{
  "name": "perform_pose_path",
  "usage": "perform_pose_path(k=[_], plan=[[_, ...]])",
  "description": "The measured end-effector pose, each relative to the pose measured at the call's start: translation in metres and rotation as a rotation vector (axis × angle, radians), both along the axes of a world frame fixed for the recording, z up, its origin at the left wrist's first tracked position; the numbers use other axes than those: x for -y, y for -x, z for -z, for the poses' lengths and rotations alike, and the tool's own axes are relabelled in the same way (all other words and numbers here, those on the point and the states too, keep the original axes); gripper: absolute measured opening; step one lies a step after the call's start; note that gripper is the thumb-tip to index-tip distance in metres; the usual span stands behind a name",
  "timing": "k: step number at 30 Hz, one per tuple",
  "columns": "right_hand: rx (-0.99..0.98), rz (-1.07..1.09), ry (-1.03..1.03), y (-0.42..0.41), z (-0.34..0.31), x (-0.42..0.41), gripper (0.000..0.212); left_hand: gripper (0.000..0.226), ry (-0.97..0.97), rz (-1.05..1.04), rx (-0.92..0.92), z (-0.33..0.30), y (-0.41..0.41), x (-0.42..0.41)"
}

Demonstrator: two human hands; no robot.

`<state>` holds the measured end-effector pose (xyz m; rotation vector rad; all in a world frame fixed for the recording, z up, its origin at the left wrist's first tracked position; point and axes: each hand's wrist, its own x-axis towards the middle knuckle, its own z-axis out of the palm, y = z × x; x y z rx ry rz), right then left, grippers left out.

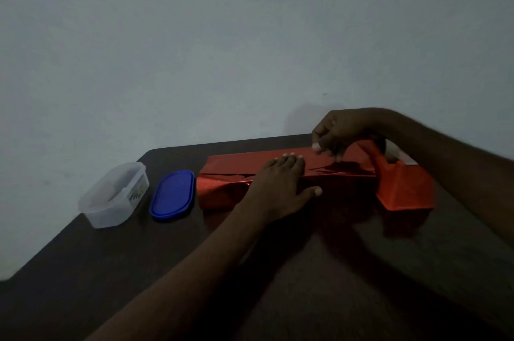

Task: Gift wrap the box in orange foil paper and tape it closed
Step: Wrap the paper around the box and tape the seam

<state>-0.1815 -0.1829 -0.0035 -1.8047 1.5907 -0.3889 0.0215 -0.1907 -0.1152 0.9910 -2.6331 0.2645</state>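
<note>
While the foil-wrapped box (239, 174) is pressed flat under the straight fingers of the left hand (281, 182), the foil's top edge is pinched by the right hand (338, 132). The box lies on a dark table (306, 271), right of a blue lid (172, 194) and a clear tub (114, 196).

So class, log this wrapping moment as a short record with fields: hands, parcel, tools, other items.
left hand: left hand lies flat on the foil-wrapped box
right hand: right hand pinches at the foil's far edge
tool: orange tape dispenser beside the box's right end
other items: clear container, blue lid
surface: dark table
</note>
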Motion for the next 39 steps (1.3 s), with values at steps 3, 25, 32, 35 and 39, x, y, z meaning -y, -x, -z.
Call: perform_pose_path(k=[3,25,32,35,39], plan=[[-0.044,-0.025,-0.067,-0.001,0.001,0.013,0.01,0.09,0.017,0.006,-0.016,0.001,-0.001,0.0],[-0.3,-0.056,-0.064,0.0,0.013,0.02,0.021,0.085,-0.01,0.021,-0.012,0.002,-0.003,0.001],[-0.331,-0.028,-0.038,-0.002,0.017,0.017,0.022,0.088,-0.001,0.013,-0.01,0.003,-0.001,0.002],[-0.37,-0.002,-0.014,-0.006,0.016,0.013,0.024,0.088,-0.008,0.015,-0.018,0.002,-0.002,0.001],[-0.451,0.085,0.066,-0.004,0.019,0.006,0.04,0.088,-0.016,0.013,-0.011,0.001,-0.003,0.001]])
